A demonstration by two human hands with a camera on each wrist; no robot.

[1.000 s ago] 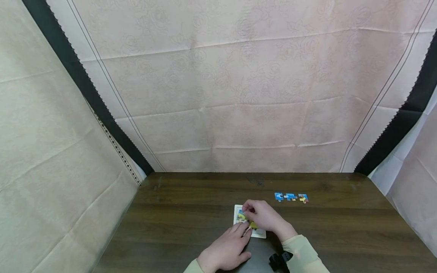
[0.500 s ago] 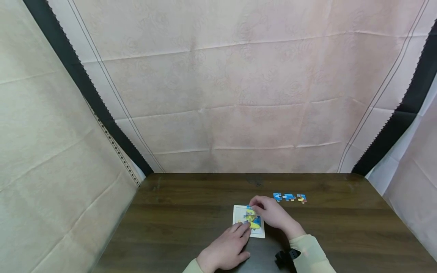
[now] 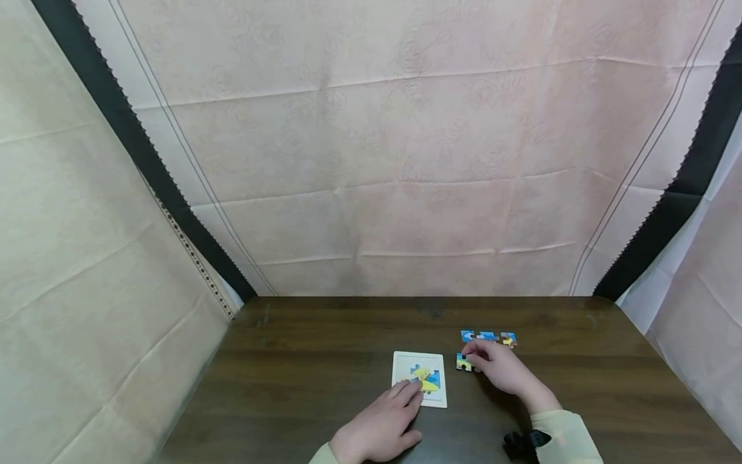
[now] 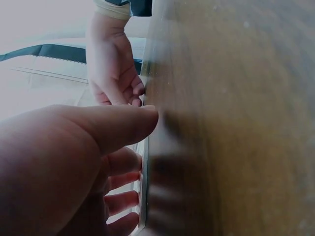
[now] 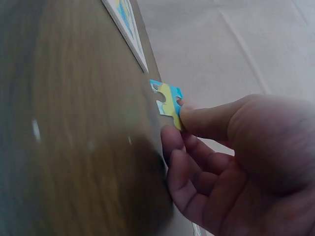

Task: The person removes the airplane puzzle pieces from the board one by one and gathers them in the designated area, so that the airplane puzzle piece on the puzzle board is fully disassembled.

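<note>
Pale pinkish fabric sheet (image 3: 377,167) hangs behind the far edge of one dark brown wood-grain table (image 3: 290,393).

Two hands out, pale-yellow sleeves. Left hand (image 3: 379,422): released, fingers extended, tips resting on the board's lower left. Right hand (image 3: 504,370): thumb and fingers pinching a piece.

One white rectangular board (image 3: 406,366), rounded corners, lies near mid-table, well in from the far edge. On it, joined yellow-and-blue jigsaw pieces (image 3: 428,379), partly under left fingertips; count unclear from here.

Loose pieces: four. One blue, yellow and white jigsaw piece (image 5: 167,98), notched, in the right hand's pinch, just beyond the board's right edge. Three small blue-based jigsaw pieces (image 3: 467,336) in a row towards the table's far edge, rightmost showing yellow and red.
</note>
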